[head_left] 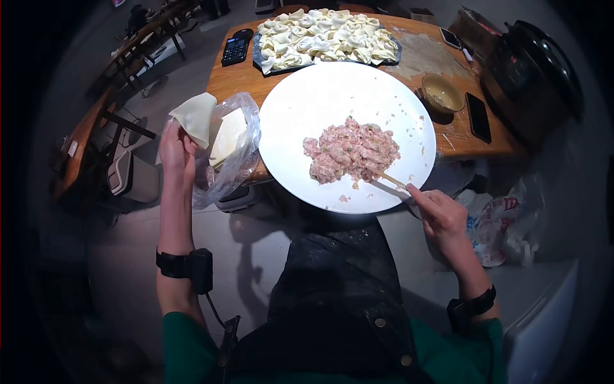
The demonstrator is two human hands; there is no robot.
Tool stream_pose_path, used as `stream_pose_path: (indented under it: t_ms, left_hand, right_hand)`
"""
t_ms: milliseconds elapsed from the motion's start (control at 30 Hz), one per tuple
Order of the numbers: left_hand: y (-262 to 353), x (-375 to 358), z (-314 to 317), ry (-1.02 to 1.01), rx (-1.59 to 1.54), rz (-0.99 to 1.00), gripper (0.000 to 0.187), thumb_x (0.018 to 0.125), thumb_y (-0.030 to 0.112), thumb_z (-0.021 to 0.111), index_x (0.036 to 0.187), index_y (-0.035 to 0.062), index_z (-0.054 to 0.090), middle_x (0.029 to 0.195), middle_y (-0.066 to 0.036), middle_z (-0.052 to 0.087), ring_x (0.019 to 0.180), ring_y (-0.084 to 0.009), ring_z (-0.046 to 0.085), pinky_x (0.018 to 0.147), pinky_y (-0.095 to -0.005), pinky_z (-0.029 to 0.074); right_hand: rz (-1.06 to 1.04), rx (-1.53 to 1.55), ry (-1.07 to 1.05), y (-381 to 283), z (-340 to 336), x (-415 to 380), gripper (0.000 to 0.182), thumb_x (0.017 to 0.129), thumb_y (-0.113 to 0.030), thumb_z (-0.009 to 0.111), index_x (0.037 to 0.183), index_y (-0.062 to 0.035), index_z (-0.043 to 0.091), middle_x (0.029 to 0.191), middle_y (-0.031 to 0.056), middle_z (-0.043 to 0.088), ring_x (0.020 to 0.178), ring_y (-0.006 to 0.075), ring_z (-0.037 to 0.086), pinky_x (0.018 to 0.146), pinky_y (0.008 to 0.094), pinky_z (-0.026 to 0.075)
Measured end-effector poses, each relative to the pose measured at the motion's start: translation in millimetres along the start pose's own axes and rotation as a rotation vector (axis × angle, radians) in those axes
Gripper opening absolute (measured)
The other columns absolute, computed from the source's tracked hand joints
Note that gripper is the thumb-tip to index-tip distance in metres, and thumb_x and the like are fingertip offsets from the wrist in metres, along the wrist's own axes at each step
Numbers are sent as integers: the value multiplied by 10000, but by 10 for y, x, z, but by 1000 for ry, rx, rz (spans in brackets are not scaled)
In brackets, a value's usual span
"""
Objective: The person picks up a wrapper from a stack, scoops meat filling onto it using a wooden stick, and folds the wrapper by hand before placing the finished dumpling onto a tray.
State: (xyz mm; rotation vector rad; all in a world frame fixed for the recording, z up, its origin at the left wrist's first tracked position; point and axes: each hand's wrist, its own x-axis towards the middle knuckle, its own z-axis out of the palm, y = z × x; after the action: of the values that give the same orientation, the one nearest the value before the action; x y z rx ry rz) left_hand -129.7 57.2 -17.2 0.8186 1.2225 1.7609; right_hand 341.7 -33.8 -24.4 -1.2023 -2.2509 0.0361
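My left hand (177, 152) holds up a thin pale dough wrapper (196, 117) left of the table. Beside it, a stack of wrappers (228, 137) lies in a clear plastic bag (246, 153). A large white round plate (294, 121) carries a mound of pink minced meat (352, 152) with green bits. My right hand (440, 214) is closed around a thin wooden stick (391, 179) at the plate's lower right edge, and the stick's far end touches the meat. Behind the plate, many folded dumplings (326, 38) are heaped on a dark tray (258, 57).
On the wooden table (224, 80) are a black keypad device (236, 48), a yellowish bowl (442, 93), a dark phone (478, 117) and another phone (450, 38). A black cooker (531, 70) stands at the right. Plastic bags (502, 224) hang below the table's right side.
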Motion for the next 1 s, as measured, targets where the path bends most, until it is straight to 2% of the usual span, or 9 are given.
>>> stream_pose_path:
  t_ms: [33,133,267,333,367,467,700,800,1000]
  left_hand:
    - [56,-149,60,20,-303,-77,323,951,186,389,1196,-9,468,1204,-142,548,1062,-252,571,862,-366,490]
    - [68,-628,86,-125,-518,-255,384,968,226,373,1255,-24,423,1231,-164,527,1107,-260,549,960,-387,453]
    - [-26,-1288,180,-281,-835,-416,362,974,200,362,1267,-7,416,1261,-167,502,1125,-261,536,959,-409,452]
    - [-218,-1499,102,-304,-939,-640,362,963,203,415,1272,15,422,1275,-150,497,1150,-259,519,965,-432,443]
    - [-284,-1612,141,-164,-807,-640,372,945,185,462,1281,30,418,1282,-146,494,1171,-260,502,977,-456,427]
    - [-380,-1829,287,-153,-814,-689,389,938,182,473,1288,28,404,1288,-151,487,1181,-266,492,1008,-460,397]
    - [-666,-2060,385,-192,-558,-850,428,941,207,464,1310,19,356,1283,-157,480,1194,-271,477,1017,-422,384]
    - [-720,-2123,583,-220,-488,-974,477,949,255,434,1337,6,310,1323,-168,441,1202,-281,467,1020,-404,380]
    - [-728,-2117,908,-321,-558,-971,456,971,239,363,1352,0,287,1372,-176,380,1265,-281,392,1078,-414,297]
  right_hand:
    - [-18,-50,9,-2,6,18,473,708,53,614,1126,-168,623,719,41,593,627,193,599,521,300,466]
    - [-28,-123,-104,-1,49,15,469,713,11,616,1138,-190,616,682,22,562,590,186,577,485,307,443]
    - [-66,-74,-82,24,-8,29,465,715,-6,604,1141,-193,610,632,20,510,549,189,546,464,320,427]
    - [-92,-106,-87,-3,-27,124,465,717,-6,603,1142,-194,607,621,22,498,541,191,541,461,321,424]
    - [-114,-133,-85,-15,-22,160,464,719,-7,601,1143,-194,605,610,24,487,533,193,536,458,323,422]
    - [-152,-169,-109,46,73,218,475,714,-12,607,1153,-192,597,603,29,489,532,194,541,450,327,419]
    - [-134,-76,-192,-17,11,71,455,705,-16,609,1130,-180,609,587,26,475,514,194,528,431,334,411]
    - [-72,-64,-90,-16,62,135,454,700,1,596,1116,-180,610,598,28,495,519,198,537,430,334,414]
    - [-152,-190,-194,-62,90,210,490,696,16,592,1137,-198,603,638,27,532,540,201,557,431,328,412]
